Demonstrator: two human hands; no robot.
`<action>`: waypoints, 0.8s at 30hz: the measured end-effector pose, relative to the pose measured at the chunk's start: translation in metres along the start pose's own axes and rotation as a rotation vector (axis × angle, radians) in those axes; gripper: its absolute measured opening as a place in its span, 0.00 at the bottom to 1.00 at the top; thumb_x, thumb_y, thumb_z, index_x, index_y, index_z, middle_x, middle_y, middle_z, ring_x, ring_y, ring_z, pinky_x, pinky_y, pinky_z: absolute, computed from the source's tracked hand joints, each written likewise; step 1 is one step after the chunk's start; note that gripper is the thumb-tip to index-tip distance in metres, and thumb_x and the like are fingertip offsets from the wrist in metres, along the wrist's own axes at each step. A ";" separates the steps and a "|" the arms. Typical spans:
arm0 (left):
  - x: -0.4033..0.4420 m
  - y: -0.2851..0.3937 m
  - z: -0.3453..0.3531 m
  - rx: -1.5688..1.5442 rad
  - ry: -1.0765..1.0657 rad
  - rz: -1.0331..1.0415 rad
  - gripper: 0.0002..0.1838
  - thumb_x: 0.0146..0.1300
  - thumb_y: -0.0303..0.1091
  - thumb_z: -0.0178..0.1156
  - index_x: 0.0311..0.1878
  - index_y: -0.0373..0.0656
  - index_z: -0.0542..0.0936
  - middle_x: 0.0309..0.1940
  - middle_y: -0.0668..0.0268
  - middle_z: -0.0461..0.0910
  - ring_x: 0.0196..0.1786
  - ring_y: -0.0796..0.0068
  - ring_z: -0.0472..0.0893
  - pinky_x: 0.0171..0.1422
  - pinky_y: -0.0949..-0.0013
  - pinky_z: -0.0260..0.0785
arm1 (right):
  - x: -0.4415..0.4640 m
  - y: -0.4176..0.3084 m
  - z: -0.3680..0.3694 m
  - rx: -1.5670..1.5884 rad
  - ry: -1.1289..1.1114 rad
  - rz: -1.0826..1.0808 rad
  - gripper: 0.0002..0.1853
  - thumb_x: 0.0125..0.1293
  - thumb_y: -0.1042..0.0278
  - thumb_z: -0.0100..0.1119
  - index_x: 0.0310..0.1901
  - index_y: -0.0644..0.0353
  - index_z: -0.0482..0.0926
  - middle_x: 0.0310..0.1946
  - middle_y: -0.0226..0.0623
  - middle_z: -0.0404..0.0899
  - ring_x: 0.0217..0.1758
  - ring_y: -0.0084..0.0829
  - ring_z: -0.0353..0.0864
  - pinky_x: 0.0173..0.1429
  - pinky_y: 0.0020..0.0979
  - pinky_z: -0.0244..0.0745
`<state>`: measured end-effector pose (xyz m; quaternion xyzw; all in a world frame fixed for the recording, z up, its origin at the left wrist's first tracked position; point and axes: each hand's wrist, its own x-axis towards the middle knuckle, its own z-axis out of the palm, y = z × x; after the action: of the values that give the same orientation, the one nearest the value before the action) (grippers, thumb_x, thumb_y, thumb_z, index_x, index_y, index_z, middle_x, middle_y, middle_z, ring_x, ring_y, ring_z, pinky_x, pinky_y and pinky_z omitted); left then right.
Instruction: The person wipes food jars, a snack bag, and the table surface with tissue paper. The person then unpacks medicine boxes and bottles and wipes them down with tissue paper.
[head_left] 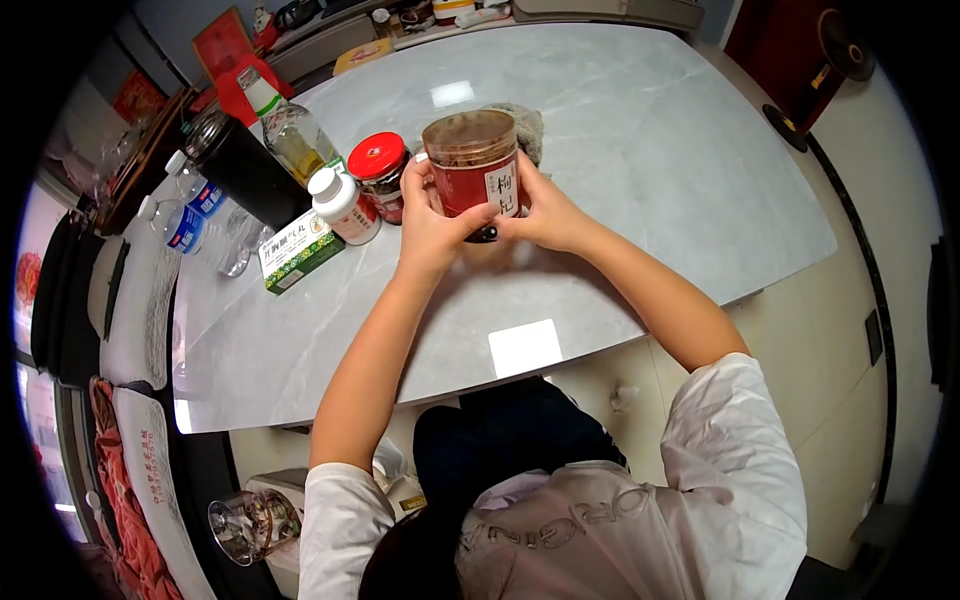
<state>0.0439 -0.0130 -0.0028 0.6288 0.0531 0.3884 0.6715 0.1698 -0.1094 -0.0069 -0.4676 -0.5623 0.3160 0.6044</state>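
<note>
A clear jar with a red label (459, 187) and dark contents is held between my two hands above the table. My left hand (430, 218) wraps round its left side, and my right hand (545, 213) grips the right side, thumbs in front near the base. Behind the jar lies a grey-brown cloth (531, 128), partly hidden. Close to my left hand stand a red-lidded glass jar (379, 170) and a white pill bottle (345, 207). A small dark object (483, 234) shows under my thumbs; I cannot make out its kind.
On the marble-look table (660, 180), a green-and-white box (298, 250), black thermos (248, 168), oil bottle (297, 135) and water bottles (195, 232) stand at the left. A cluttered sideboard (400, 40) runs along the back. Below the table is a clear bin (240, 530).
</note>
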 end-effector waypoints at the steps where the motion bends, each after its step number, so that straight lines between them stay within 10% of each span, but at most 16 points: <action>1: -0.002 0.006 0.005 -0.119 -0.004 -0.013 0.39 0.40 0.28 0.70 0.53 0.38 0.55 0.48 0.57 0.66 0.52 0.68 0.69 0.57 0.66 0.63 | 0.000 -0.003 0.000 0.010 -0.001 0.003 0.48 0.41 0.65 0.69 0.62 0.61 0.47 0.54 0.41 0.63 0.57 0.32 0.64 0.59 0.33 0.61; 14: -0.012 0.008 0.012 0.048 0.103 -0.097 0.28 0.53 0.25 0.59 0.58 0.38 0.60 0.50 0.61 0.66 0.56 0.70 0.66 0.58 0.68 0.60 | 0.003 -0.010 -0.006 -0.215 0.219 -0.058 0.43 0.37 0.65 0.69 0.57 0.62 0.58 0.47 0.40 0.71 0.49 0.29 0.71 0.53 0.30 0.66; 18: -0.021 0.001 0.015 0.511 0.193 0.268 0.17 0.59 0.28 0.52 0.50 0.31 0.69 0.53 0.53 0.65 0.56 0.64 0.66 0.57 0.68 0.59 | 0.007 -0.002 -0.010 -0.124 0.262 -0.069 0.41 0.38 0.66 0.68 0.56 0.64 0.59 0.46 0.40 0.72 0.48 0.29 0.72 0.52 0.28 0.67; 24: -0.015 -0.002 0.005 0.449 0.257 0.265 0.16 0.64 0.31 0.45 0.51 0.32 0.68 0.48 0.56 0.70 0.49 0.70 0.70 0.53 0.72 0.59 | 0.000 -0.015 0.008 -0.250 0.150 -0.021 0.41 0.41 0.69 0.66 0.58 0.61 0.56 0.49 0.37 0.68 0.51 0.28 0.69 0.54 0.30 0.66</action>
<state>0.0373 -0.0258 -0.0099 0.7086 0.1399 0.5277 0.4469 0.1598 -0.1129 0.0069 -0.5557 -0.5554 0.2010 0.5851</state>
